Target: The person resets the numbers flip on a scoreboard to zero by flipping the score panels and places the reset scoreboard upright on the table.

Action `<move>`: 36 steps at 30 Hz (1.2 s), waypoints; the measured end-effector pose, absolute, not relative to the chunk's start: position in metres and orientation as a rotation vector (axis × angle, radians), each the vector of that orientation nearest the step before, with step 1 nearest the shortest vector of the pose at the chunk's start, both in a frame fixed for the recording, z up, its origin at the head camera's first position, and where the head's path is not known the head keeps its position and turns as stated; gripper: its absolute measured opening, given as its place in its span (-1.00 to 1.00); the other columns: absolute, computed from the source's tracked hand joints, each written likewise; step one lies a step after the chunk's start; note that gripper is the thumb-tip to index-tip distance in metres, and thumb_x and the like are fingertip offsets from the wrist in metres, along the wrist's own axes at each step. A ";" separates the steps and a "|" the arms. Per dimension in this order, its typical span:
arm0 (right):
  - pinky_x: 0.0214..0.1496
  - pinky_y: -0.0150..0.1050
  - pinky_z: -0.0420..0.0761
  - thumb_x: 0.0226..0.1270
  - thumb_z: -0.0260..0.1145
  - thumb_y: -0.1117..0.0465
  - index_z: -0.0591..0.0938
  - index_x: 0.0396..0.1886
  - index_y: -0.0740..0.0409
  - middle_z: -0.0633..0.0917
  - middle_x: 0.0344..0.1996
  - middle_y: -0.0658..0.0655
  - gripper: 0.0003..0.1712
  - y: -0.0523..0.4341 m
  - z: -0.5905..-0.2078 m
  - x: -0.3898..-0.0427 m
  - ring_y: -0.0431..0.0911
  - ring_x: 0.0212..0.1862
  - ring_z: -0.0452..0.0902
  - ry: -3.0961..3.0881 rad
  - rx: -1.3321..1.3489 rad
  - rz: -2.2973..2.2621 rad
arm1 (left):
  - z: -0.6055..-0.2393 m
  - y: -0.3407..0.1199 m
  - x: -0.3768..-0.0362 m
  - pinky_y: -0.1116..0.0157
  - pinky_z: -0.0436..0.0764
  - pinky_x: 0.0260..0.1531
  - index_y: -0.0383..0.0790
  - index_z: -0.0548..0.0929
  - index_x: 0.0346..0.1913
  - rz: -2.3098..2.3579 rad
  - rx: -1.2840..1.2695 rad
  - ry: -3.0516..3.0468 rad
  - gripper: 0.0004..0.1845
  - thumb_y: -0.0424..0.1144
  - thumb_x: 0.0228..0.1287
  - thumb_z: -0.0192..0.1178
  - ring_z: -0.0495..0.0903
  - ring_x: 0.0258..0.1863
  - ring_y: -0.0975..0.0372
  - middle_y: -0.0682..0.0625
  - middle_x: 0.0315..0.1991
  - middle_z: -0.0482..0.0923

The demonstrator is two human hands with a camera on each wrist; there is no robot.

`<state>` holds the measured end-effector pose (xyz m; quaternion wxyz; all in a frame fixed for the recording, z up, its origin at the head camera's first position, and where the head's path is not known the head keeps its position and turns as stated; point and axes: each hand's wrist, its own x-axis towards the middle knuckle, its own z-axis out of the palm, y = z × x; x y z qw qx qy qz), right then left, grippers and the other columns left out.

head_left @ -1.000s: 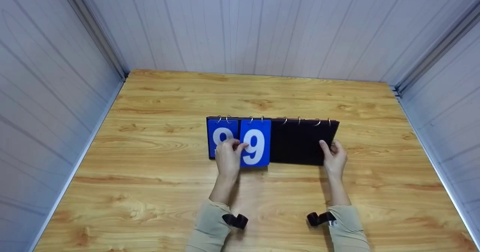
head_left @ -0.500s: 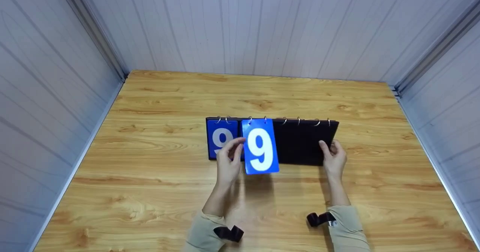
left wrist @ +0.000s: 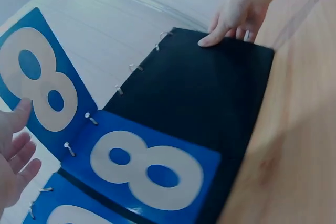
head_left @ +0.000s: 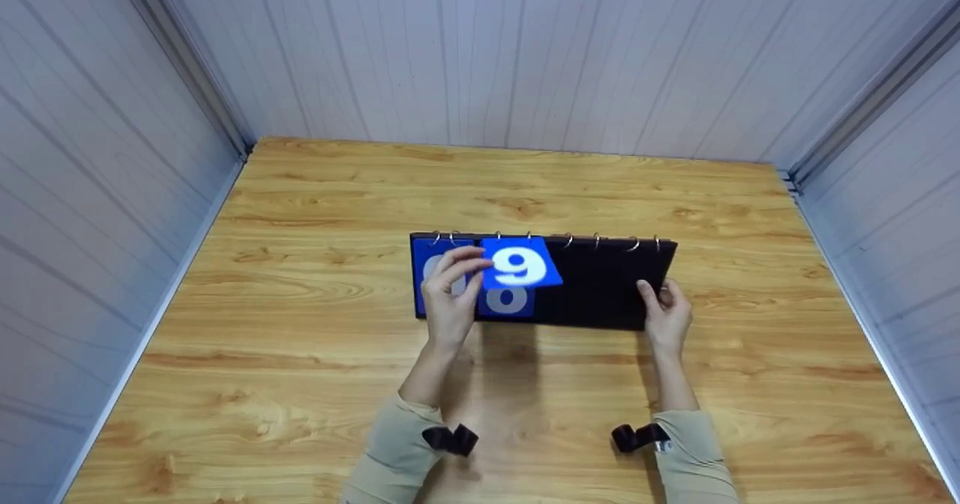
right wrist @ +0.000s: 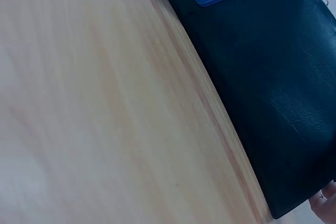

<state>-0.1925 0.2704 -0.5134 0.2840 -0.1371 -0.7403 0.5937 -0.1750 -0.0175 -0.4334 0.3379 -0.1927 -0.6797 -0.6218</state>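
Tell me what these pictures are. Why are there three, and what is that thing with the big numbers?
A person wears three small cameras: one on the head, one on each wrist. The wide picture looks down from the head at a wooden table. On it stands a black flip scoreboard with blue number cards hanging on rings. The left hand lifts the blue 9 card, and an 8 card shows underneath. The right hand holds the board's right end. The wrist pictures show the same board from very close, so the numbers look huge.
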 end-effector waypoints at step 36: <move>-0.55 -0.56 0.39 0.07 0.30 0.39 0.50 -0.43 0.52 0.58 -0.64 0.22 -0.79 0.257 -0.493 -0.183 -0.32 -0.60 0.44 -1.962 -0.308 1.578 | -0.399 -0.026 -0.273 0.34 0.54 -0.42 -0.34 0.60 -0.10 -1.275 -0.213 -2.527 -0.66 -0.14 0.19 0.15 0.57 -0.41 0.22 -0.07 -0.38 0.62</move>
